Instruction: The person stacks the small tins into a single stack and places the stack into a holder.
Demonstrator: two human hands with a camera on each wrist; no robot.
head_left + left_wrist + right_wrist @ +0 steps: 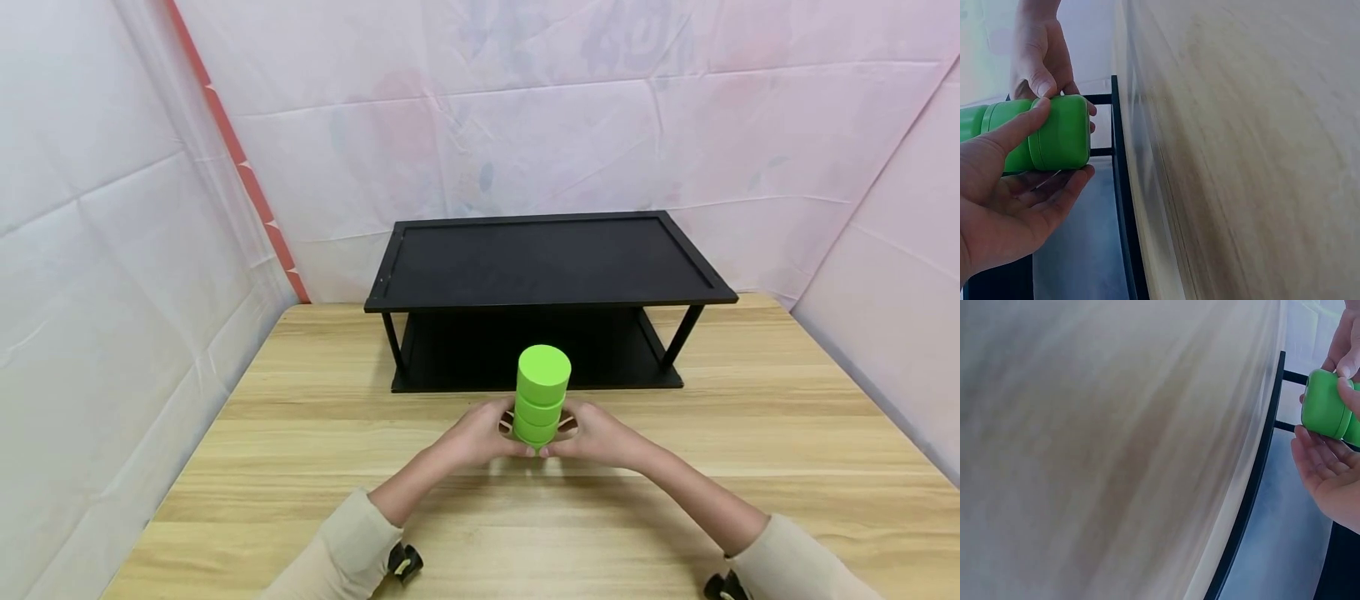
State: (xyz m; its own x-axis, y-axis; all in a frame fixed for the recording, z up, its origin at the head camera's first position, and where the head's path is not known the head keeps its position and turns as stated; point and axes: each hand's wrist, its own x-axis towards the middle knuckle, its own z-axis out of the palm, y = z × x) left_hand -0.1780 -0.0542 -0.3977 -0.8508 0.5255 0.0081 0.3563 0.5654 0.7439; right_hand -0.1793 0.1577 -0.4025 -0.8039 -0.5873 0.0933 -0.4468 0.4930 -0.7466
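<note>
A bright green cylinder [543, 379] with ring-like grooves, like a stack of round containers, stands upright between both hands in front of the black shelf. My left hand [486, 435] grips its lower part from the left, thumb on the near side. From the other side my right hand [596, 435] holds it the same way, and the two thumbs almost meet. In the left wrist view the rounded bottom of the green cylinder [1063, 132] appears apart from the tabletop. Fingers of the right hand [1335, 478] curve around its base in the right wrist view.
Behind the hands a black two-tier shelf [525, 262] stands on the wooden table [300, 433], its lower board [480, 350] partly hidden. White printed sheets [525, 125] hang around the back and sides, with a red strip [232, 150] at the left corner.
</note>
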